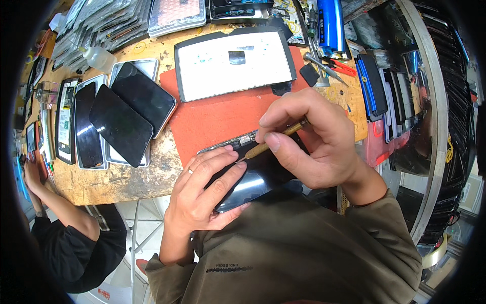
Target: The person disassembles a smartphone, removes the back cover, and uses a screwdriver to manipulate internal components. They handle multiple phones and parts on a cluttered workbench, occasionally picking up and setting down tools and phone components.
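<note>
My left hand point(200, 190) grips an opened phone with its thumb at the lower edge and its fingers over the top. The phone's dark glossy panel point(250, 186) hangs toward me at the mat's near edge. Beyond it, the phone's inner frame point(246, 139) with metal parts shows partly between my hands. In my right hand point(321, 144), a thin brass-coloured screwdriver point(257, 151) is pinched between thumb and fingers. Its tip points down and left, close to my left fingertips. My hands hide much of the phone's inside.
A red mat point(202, 121) bears a white dark-rimmed tray point(215, 81) with a small dark piece in it. Dark phone panels point(121, 124) overlap at left, near a squeeze bottle point(99, 59). Red-handled pliers point(343, 67) lie at right. Another person's arm point(68, 210) is at far left.
</note>
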